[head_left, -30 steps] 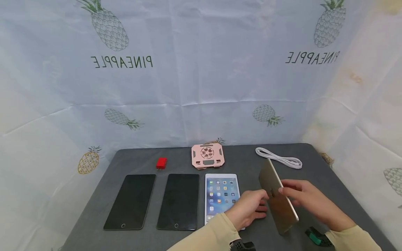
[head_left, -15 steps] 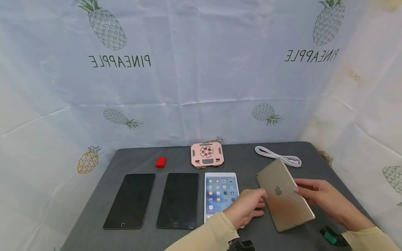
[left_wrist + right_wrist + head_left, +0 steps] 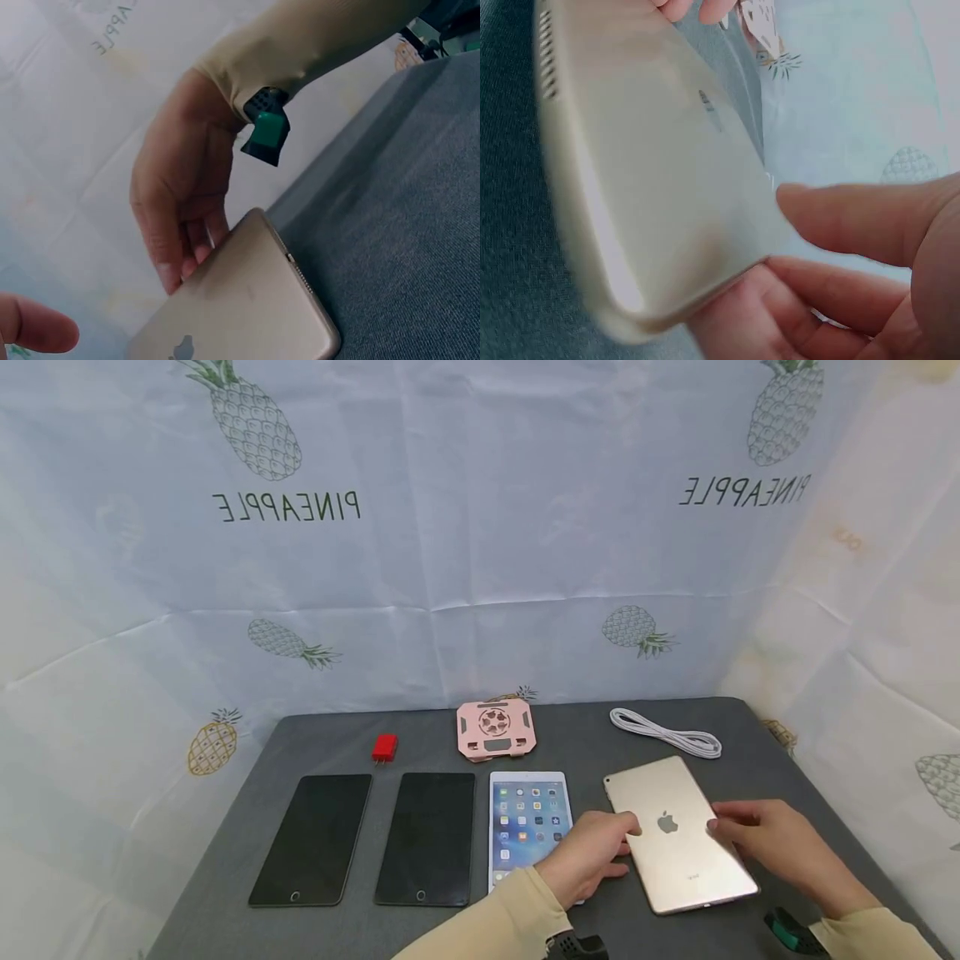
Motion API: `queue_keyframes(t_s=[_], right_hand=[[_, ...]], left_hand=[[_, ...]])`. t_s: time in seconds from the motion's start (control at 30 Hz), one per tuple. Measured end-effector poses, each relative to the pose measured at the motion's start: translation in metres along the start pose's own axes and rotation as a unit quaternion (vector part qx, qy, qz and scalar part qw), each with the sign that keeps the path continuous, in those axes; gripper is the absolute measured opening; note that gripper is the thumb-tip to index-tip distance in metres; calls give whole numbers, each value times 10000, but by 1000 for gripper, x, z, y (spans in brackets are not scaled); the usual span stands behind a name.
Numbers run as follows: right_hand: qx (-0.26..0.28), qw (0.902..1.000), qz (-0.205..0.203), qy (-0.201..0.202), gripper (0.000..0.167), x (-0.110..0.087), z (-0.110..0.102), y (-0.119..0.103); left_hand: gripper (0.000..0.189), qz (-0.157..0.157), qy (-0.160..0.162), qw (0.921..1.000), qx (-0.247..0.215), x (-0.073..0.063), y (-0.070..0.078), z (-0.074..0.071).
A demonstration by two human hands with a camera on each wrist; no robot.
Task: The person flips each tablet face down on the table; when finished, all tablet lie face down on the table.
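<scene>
The gold tablet (image 3: pixel 675 856) tipped flatter, perhaps touching the grey tabletop (image 3: pixel 573 735) below curtains (image 3: pixel 480 543).

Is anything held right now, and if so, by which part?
Yes, the gold tablet: the right hand holds it by its right long edge. The left hand touches the opposite edge; whether it grips is unclear.

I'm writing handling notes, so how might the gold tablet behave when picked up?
The gold tablet is probably stiff: its thin body shows no bend between the left hand and right hand. Its smooth, shiny back may be slippery. Broad and flat, it seems unlikely to roll.
</scene>
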State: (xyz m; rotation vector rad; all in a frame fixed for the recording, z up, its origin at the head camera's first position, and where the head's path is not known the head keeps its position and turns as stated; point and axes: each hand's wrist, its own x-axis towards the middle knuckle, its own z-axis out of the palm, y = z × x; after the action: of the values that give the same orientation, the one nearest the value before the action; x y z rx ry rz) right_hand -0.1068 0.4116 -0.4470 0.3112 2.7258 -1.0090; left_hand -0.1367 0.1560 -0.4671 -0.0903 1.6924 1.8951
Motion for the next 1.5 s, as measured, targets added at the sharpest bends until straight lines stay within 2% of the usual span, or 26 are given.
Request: queue_keyframes(t_s=[0.13, 0.23, 0.47, 0.6, 1.1, 1.5], right_hand=[[-132, 9996, 212, -113, 69, 2, 3, 1], [-21, 9993, 298, -206, 72, 3, 6, 1], [188, 9982, 459, -334, 78, 7, 13, -3], [330, 9972, 545, -399, 81, 8, 15, -5], [718, 9928, 671, -689, 81, 6, 15, -6], [277, 9959, 536, -674, 76, 6, 16, -10]], left_hand=[[34, 136, 49, 9998, 141, -1, -2, 0], [33, 244, 94, 9993, 254, -2, -3, -1], [16, 432, 161, 9970, 619, -5, 1, -3], [19, 515, 167, 9962, 685, -7, 3, -5], [32, 493, 72, 9971, 568, -5, 4, -11], [30, 609, 215, 9966, 507, -6, 1, -10]])
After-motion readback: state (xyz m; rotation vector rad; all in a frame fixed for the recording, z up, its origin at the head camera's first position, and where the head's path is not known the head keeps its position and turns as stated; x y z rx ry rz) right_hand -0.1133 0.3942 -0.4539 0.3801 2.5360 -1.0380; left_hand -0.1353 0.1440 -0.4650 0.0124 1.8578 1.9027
